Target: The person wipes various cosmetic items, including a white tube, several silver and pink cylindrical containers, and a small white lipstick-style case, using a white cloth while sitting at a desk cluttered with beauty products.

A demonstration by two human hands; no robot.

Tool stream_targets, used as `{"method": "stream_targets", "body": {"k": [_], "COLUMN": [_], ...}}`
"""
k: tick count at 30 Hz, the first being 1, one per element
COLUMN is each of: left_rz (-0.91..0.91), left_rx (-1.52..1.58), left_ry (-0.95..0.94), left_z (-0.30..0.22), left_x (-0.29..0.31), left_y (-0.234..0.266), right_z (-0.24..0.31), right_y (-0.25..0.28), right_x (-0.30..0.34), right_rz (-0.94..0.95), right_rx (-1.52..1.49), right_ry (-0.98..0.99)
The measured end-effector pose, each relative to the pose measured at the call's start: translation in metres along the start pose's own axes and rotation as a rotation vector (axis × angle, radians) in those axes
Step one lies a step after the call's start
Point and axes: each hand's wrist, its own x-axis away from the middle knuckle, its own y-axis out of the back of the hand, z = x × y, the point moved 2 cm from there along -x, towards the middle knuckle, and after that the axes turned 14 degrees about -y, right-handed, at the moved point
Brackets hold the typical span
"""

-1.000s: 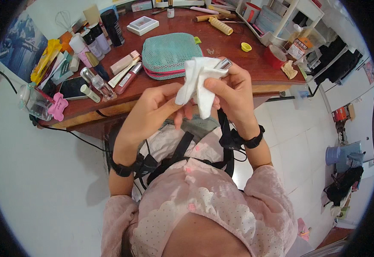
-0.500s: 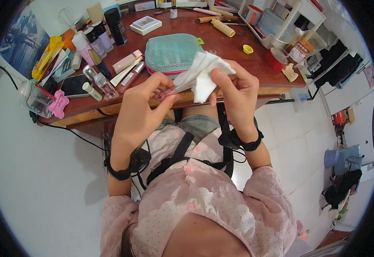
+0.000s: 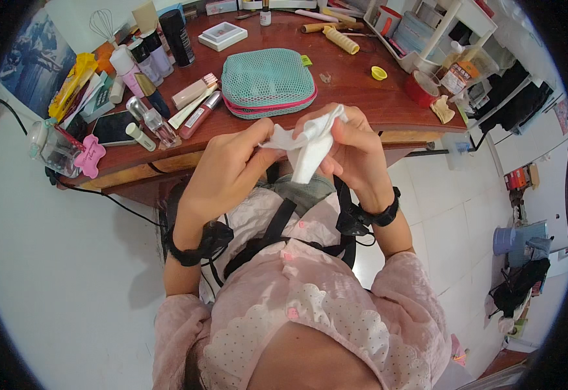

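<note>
A crumpled white tissue (image 3: 310,156) hangs between my two hands, in front of the desk's near edge and above my lap. My left hand (image 3: 229,166) pinches its left end between thumb and fingers; whether something small sits inside that pinch is hidden. With thumb and bent fingers, my right hand (image 3: 359,149) grips the tissue's upper right part, and one fold droops below. Just beyond the hands, a teal mesh zip pouch (image 3: 268,81) with a pink zip lies on the desk.
Lip gloss tubes (image 3: 199,116), bottles (image 3: 146,65) and a phone (image 3: 112,129) crowd the desk's left side. A white storage rack (image 3: 420,49), a red tape roll (image 3: 422,88) and a small yellow cup (image 3: 379,73) are at right. A cable (image 3: 112,198) runs below the desk edge.
Both hands have come slightly nearer my body with the tissue, uncovering the pouch. The tissue is more bunched, and the small pink clear thing in my left fingers no longer shows.
</note>
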Motion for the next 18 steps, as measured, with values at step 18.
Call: {"method": "stream_targets", "body": {"k": [18], "left_rz": [0.055], "left_rx": [-0.130], "left_ry": [0.001], "left_z": [-0.003], "left_x": [0.001], "left_y": [0.016], "right_z": [-0.007], "right_y": [-0.001], "right_x": [-0.006], "right_rz": [0.153], "right_rx": [-0.091], "right_ry": [-0.051]}}
